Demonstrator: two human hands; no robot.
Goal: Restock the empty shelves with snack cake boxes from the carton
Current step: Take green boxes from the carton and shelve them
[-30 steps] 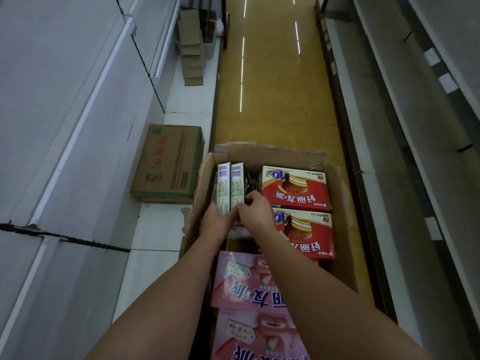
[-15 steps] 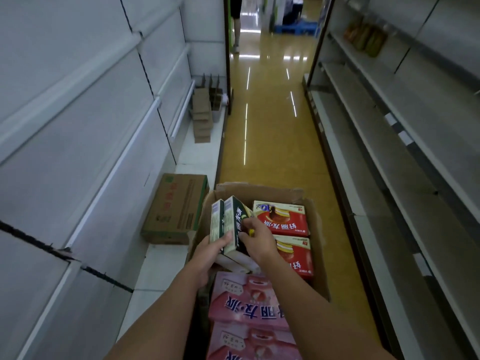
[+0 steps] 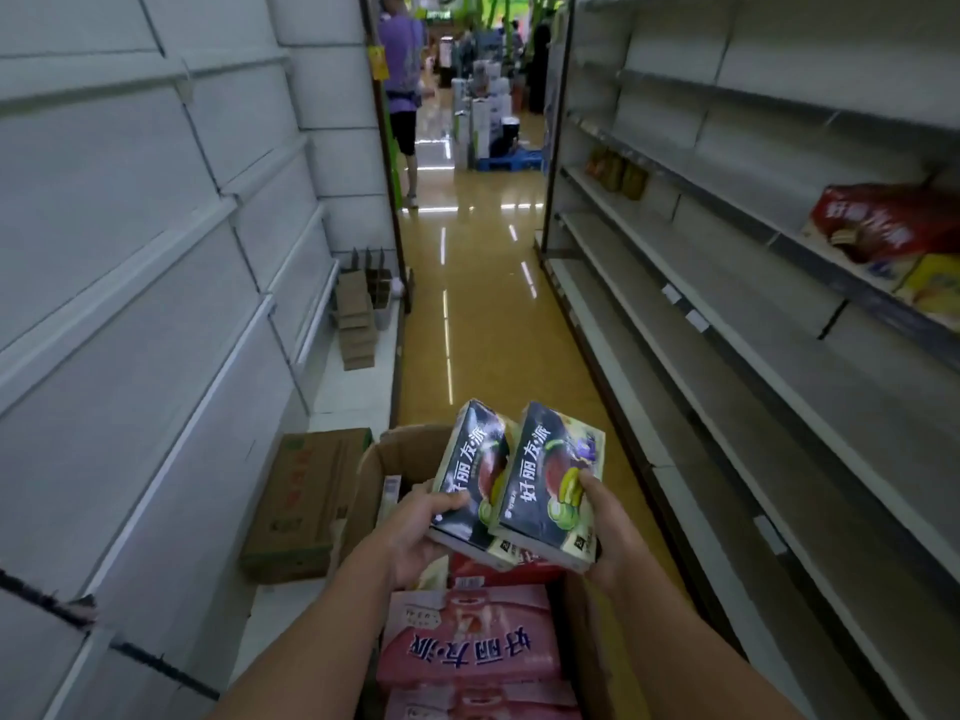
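Observation:
Two dark snack cake boxes are held side by side above the open carton (image 3: 371, 475). My left hand (image 3: 415, 532) grips the left dark box (image 3: 470, 475) from below, thumb on its face. My right hand (image 3: 605, 532) grips the right dark box (image 3: 550, 485) at its lower right corner. Inside the carton lie pink snack cake boxes (image 3: 467, 646) and a red box (image 3: 498, 569) partly hidden under the held ones. Grey shelves (image 3: 727, 314) run along the right side, mostly bare.
A closed brown carton (image 3: 306, 501) sits on the left base shelf, with flattened cardboard (image 3: 356, 324) farther back. On the right upper shelf stand a red pack (image 3: 878, 220) and a yellow box (image 3: 930, 283). A person (image 3: 402, 80) stands at the aisle's far end.
Both hands have lifted the two dark boxes out of the carton and turned their faces up. The view has tilted up along the aisle.

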